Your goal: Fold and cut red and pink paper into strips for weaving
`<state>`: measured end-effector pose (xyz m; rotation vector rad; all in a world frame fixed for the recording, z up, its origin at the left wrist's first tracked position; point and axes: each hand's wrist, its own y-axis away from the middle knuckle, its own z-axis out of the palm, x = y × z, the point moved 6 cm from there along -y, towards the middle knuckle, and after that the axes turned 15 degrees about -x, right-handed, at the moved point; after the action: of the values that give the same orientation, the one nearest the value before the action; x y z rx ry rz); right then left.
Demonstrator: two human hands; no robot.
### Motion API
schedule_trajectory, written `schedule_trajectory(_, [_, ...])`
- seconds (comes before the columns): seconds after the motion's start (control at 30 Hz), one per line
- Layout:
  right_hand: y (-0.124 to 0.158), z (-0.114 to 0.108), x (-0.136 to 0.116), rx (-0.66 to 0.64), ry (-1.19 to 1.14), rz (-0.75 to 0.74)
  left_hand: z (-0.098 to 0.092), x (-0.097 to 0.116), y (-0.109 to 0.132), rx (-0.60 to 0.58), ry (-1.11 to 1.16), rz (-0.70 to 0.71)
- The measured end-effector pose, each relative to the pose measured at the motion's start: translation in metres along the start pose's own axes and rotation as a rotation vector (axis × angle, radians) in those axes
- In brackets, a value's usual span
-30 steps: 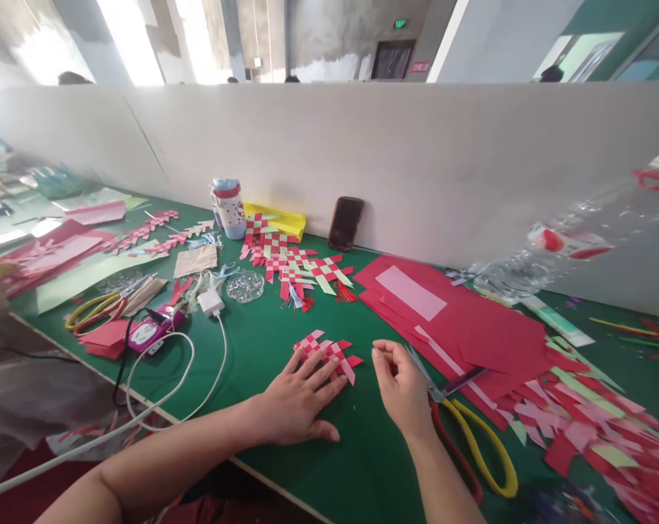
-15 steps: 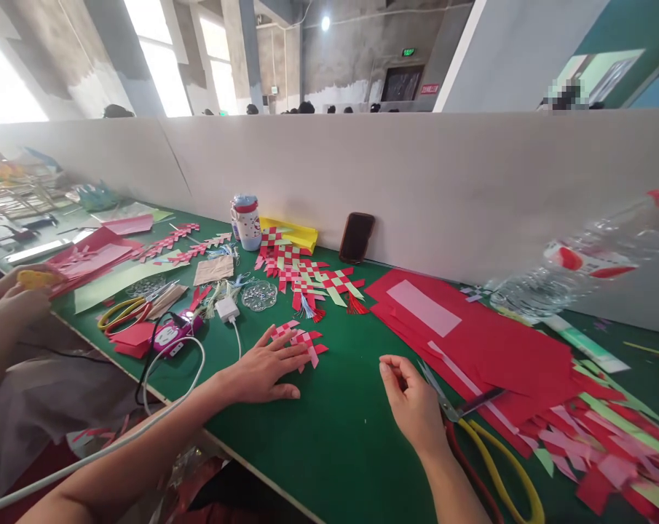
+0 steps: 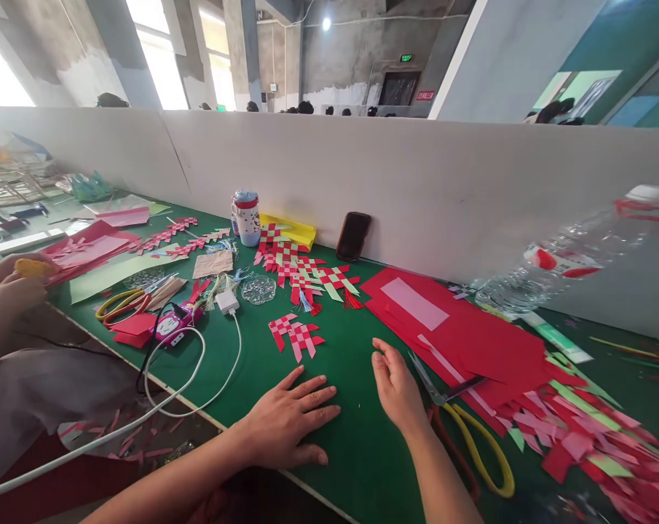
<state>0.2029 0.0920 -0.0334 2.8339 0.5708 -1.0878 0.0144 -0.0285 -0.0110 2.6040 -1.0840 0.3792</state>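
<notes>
My left hand [image 3: 293,421] lies palm down on the green tabletop [image 3: 356,451], fingers spread, holding nothing. Just beyond its fingertips is a small woven paper fish [image 3: 297,336] in red and pink checks, lying flat and untouched. To the right, my right hand [image 3: 393,382] rests on its side with the fingers loosely curled in; nothing shows in it. Close beside that hand lie scissors [image 3: 443,407] with yellow and orange handles, partly hidden by my forearm. Their blades reach toward a stack of red paper [image 3: 471,327].
Behind are more woven fish [image 3: 301,269] with tassels, a cup [image 3: 247,218], a phone [image 3: 354,236] and a partition. A white cable [image 3: 203,349] loops at left, near another person's hands [image 3: 17,291]. Paper strips [image 3: 585,437] and a tilted plastic bottle [image 3: 569,251] are at right.
My left hand has come off the small woven fish and drawn back toward the table's near edge, leaving the fish in full view. My right hand stays curled beside the scissors.
</notes>
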Motion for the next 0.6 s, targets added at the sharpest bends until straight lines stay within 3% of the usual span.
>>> schedule_trajectory(0.17, [0.015, 0.034, -0.022, -0.185, 0.208, -0.122, 0.003, -0.006, 0.001, 0.051, -0.008, -0.017])
schedule_trajectory(0.3, [0.058, 0.049, -0.038, -0.256, 0.352, -0.185, 0.008, -0.011, 0.001, 0.084, -0.056, -0.059])
schedule_trajectory(0.43, [0.12, 0.054, -0.059, -0.213, 0.649, -0.321, 0.011, -0.01, 0.003, 0.102, -0.091, -0.035])
schedule_trajectory(0.6, [0.183, 0.05, -0.061, -0.144, 0.737, -0.389, 0.015, -0.007, 0.005, 0.112, -0.144, -0.025])
